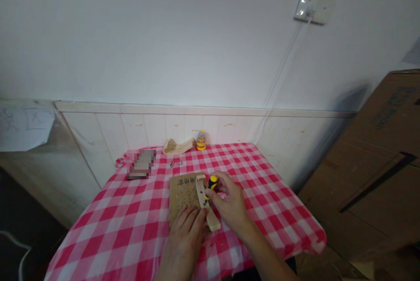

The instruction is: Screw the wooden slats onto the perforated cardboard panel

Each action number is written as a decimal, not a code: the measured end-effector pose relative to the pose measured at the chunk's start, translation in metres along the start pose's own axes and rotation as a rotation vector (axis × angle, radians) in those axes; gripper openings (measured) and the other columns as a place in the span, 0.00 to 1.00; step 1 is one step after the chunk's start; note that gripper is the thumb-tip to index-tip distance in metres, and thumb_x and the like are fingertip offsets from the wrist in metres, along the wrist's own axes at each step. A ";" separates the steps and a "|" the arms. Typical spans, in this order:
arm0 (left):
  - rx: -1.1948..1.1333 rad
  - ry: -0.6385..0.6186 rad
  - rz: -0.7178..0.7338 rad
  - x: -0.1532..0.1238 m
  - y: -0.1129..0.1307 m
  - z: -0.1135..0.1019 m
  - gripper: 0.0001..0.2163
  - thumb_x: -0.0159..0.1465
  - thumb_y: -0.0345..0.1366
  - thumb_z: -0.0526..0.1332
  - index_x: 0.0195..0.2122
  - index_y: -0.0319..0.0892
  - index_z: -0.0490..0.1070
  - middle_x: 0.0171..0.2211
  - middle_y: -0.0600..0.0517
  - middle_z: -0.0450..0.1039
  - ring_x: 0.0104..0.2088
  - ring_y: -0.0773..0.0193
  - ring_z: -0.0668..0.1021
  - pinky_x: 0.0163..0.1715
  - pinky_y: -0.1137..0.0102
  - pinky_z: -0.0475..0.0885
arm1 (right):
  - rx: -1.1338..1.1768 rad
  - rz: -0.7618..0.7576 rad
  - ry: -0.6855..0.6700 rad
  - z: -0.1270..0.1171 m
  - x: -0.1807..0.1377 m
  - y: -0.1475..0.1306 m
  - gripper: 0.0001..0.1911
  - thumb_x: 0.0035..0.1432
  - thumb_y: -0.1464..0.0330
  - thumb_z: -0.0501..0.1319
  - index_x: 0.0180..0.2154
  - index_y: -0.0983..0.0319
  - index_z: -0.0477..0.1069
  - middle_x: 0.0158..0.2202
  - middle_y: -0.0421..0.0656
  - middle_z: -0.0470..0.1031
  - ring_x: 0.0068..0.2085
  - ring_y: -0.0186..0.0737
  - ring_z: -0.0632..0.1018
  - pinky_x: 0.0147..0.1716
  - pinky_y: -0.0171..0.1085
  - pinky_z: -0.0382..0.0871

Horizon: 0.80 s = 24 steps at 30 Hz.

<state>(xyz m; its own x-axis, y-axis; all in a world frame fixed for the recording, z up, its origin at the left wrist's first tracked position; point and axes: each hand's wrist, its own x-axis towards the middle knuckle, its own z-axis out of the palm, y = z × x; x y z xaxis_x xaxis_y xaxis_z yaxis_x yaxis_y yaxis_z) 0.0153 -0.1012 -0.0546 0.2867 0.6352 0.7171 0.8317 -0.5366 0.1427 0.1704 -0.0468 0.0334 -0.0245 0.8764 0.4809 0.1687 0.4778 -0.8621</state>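
Observation:
A pale curved wooden piece [201, 190] lies along the right part of a brown cardboard sheet [179, 193] with dark writing and several small holes. My left hand [188, 224] rests over the cardboard, its fingers bent against the wooden piece's lower half and steadying it; the thumb is mostly hidden. In my right hand [228, 200] is a yellow and black screwdriver [213, 182], gripped by its handle and tilted down toward the wood. Small dark spots, perhaps screws or holes, show on the wood near its tip. The exact contact at the tip is too small to tell.
A red and white checked cloth [131, 220] covers the table. Near the wall stand another wooden piece [179, 147] and a yellow-capped container [201, 140]. Small metal parts [176, 163] and a pixelated flat object [141, 164] lie left. Large cardboard [367, 176] leans at right.

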 end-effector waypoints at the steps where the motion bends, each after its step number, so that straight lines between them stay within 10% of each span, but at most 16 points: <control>1: -0.004 -0.002 0.002 0.000 0.000 0.000 0.16 0.73 0.28 0.49 0.55 0.42 0.73 0.48 0.45 0.82 0.50 0.53 0.83 0.50 0.53 0.82 | 0.000 0.004 0.002 0.000 0.000 0.000 0.13 0.54 0.72 0.66 0.43 0.56 0.75 0.36 0.39 0.81 0.36 0.40 0.82 0.38 0.37 0.80; 24: 0.012 0.004 0.018 0.000 -0.002 -0.001 0.16 0.76 0.34 0.48 0.56 0.42 0.73 0.48 0.44 0.82 0.49 0.51 0.83 0.46 0.53 0.84 | 0.011 0.035 0.092 0.001 0.021 0.010 0.20 0.55 0.69 0.69 0.51 0.56 0.75 0.41 0.42 0.82 0.38 0.40 0.84 0.36 0.36 0.80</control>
<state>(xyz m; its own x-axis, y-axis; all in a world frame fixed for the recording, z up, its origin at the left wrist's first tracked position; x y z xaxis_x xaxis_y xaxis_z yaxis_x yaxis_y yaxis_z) 0.0134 -0.1010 -0.0540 0.3000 0.6235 0.7220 0.8319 -0.5414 0.1219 0.1702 -0.0236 0.0343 0.0719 0.8838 0.4623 0.1570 0.4477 -0.8803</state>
